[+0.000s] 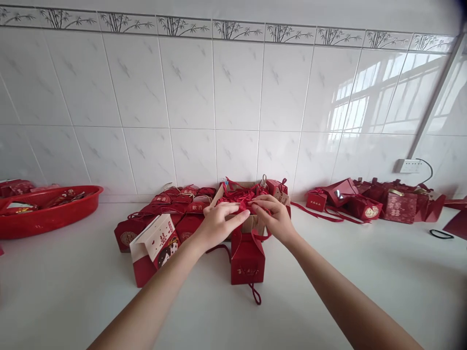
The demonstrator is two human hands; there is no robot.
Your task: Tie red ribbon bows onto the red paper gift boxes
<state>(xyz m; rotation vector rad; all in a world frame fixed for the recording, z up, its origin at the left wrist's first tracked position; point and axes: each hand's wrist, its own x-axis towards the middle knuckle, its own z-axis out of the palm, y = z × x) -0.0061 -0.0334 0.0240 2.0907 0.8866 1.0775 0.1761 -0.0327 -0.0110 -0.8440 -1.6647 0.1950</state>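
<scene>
Both my hands meet over an open cardboard box (259, 225) heaped with red ribbons (239, 195). My left hand (219, 222) has its thumb and fingers closed on red ribbon. Beside it, my right hand (274, 217) pinches ribbon too, its fingertips close to the left thumb. Just in front of the cardboard box stands a small red gift box (248, 265) with gold lettering. A dark red cord loop (257, 295) lies at its base. How the ribbon runs between my fingers is partly hidden.
Left of my hands are several red gift boxes (189, 223) and a white-and-red box (151, 250) with a cartoon figure. A red plastic basin (87, 201) stands far left. More red boxes and bags (401, 206) sit at right, near a black loop (441, 234).
</scene>
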